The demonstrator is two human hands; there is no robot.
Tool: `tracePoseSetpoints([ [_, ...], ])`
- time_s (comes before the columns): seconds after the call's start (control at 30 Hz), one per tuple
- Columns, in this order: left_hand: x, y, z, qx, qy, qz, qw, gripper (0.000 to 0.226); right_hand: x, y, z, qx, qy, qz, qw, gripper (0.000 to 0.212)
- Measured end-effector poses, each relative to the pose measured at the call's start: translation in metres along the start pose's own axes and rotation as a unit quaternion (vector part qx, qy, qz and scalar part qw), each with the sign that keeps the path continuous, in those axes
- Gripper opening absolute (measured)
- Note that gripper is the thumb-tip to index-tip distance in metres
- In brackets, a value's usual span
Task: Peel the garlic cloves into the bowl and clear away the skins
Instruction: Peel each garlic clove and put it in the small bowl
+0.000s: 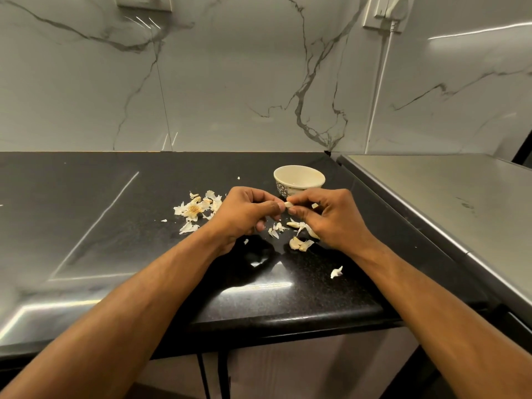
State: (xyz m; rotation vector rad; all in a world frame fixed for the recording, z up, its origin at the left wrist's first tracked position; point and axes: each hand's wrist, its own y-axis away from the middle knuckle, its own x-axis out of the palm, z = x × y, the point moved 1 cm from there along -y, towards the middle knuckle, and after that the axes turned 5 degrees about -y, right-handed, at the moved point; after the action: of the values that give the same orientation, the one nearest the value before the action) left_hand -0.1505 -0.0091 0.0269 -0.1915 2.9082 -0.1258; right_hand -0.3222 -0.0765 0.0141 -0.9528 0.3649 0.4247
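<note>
Step in hand: peeling. Both hands are raised just above the polished black stone countertop [86,214], meeting near its middle. The left hand [244,214] and the right hand [331,217] each have fingers curled inward, and between their fingertips they pinch one small pale garlic clove [288,205]. How much skin remains on it cannot be told; it is too small.

The small cream ceramic bowl with a patterned outer wall [299,180] stands just beyond the hands, slightly to the right. What shows of its inside appears bare; the bottom is hidden by the near wall.

On the countertop below the hands lie several pale garlic cloves mixed with skin fragments [298,243]. A heap of papery white skins with the root base [195,210] lies left of the left hand. One stray skin scrap [336,272] lies nearer, to the right.

Judgement: the task is at an early stage. The next move calls for stripping the skin off the held clove, then carrying it a short way forward to drop it into the bowl. Skin clearance is not yet begun.
</note>
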Motion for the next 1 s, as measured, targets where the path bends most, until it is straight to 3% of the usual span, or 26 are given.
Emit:
tracePoseSetpoints([
  [0.4, 0.006, -0.003, -0.002, -0.035, 0.066, -0.01, 0.997, 0.014, 0.006, 0.001, 0.002, -0.038, -0.017, -0.033, 0.999, 0.02],
  [0.57, 0.007, -0.002, -0.004, 0.0, 0.065, -0.017, 0.998, 0.015, 0.004, -0.002, 0.005, 0.062, -0.142, -0.034, 0.987, 0.021],
  [0.73, 0.006, -0.003, -0.003, 0.021, 0.044, -0.021, 0.999, 0.008, 0.002, -0.004, 0.009, 0.152, -0.277, -0.063, 0.947, 0.016],
  [1.0, 0.002, -0.003, -0.003, 0.04, -0.012, -0.04, 0.998, 0.008, -0.004, -0.005, 0.006, 0.217, -0.358, -0.102, 0.902, 0.02],
])
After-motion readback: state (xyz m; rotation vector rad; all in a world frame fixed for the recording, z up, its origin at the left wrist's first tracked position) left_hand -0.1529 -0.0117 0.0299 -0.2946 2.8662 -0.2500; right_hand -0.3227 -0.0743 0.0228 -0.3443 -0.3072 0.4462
